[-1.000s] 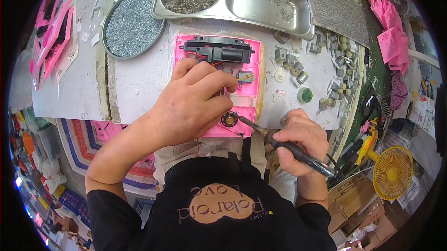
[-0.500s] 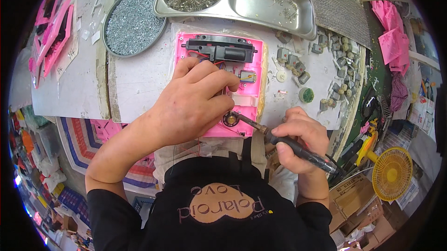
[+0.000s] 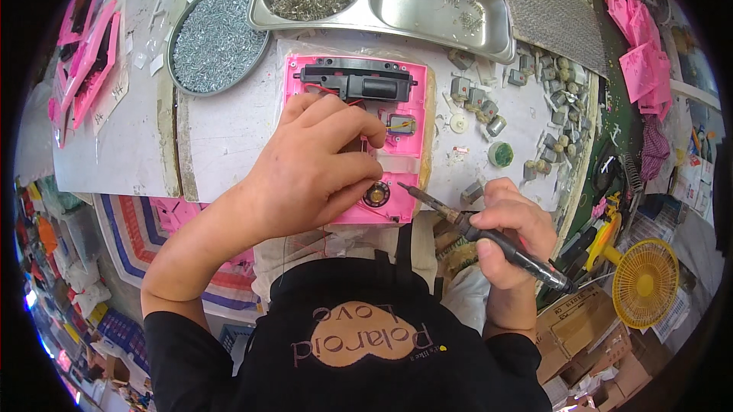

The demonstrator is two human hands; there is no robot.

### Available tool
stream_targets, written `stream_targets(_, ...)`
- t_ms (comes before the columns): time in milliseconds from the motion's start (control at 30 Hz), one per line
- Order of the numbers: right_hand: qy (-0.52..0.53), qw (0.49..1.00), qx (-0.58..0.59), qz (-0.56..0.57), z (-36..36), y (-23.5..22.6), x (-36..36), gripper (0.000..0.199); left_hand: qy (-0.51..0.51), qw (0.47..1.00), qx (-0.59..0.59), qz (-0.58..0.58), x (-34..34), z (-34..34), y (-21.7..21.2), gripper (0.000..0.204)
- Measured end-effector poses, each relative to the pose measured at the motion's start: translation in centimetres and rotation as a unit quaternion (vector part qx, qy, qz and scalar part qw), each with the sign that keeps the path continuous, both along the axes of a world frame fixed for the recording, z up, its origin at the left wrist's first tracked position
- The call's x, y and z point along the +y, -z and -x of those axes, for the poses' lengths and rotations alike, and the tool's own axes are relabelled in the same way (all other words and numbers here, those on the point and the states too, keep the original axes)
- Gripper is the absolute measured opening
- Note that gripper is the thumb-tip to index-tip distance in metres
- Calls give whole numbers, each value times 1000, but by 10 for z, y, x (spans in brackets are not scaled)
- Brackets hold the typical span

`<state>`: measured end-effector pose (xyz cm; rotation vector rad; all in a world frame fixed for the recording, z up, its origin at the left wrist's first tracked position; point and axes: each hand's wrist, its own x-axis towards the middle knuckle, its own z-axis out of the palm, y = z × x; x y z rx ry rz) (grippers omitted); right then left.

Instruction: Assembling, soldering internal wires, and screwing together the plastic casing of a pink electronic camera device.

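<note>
A pink plastic housing (image 3: 402, 210) lies on the worktable in front of me. Across its far end runs a black plastic mechanism (image 3: 359, 80) with a red wire beside it. A small metal motor (image 3: 401, 124) sits at the housing's right side, and a small round speaker (image 3: 376, 194) at its near end. My left hand (image 3: 313, 160) rests over the housing's left part with curled, pinching fingers; what they hold is hidden. My right hand (image 3: 508, 225) grips a soldering iron (image 3: 523, 258) with a dark handle. Its tip is just right of the speaker, apart from it.
A round tray of screws (image 3: 217, 38) stands at the far left. Beside it is a steel tray (image 3: 443, 0) with springs in its compartments. Several small motors (image 3: 489, 112) and a small green-filled pot (image 3: 500, 154) lie to the right. A yellow fan (image 3: 645, 282) stands lower right.
My right hand has drawn the soldering iron back to the right, so its tip has left the speaker. My left hand stays nearly in place over the housing.
</note>
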<state>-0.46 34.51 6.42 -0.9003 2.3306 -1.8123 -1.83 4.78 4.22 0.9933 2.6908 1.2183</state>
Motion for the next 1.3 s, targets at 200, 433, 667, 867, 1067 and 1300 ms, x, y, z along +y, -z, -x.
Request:
stream_targets(200, 21, 999, 15, 23, -1, 6, 7, 25, -27, 998, 51, -39, 7, 2, 7, 28)
stream_targets(433, 18, 999, 19, 38, -1, 6, 10, 24, -12, 996, 85, 2, 11, -4, 13, 28)
stream_targets(667, 9, 999, 19, 30, -3, 9, 9, 23, -41, 998, 33, -16, 18, 0, 4, 26)
stream_targets(867, 28, 998, 20, 43, -5, 9, 12, 23, -28, 997, 63, 26, 15, -7, 5, 27)
stream_targets(1067, 28, 998, 29, 38, -3, 9, 15, 24, -93, 986, 116, 70, 6, -19, 0, 28)
stream_targets(1300, 22, 999, 26, 35, -5, 7, 14, 25, -112, 986, 106, 71, 15, -14, -2, 25)
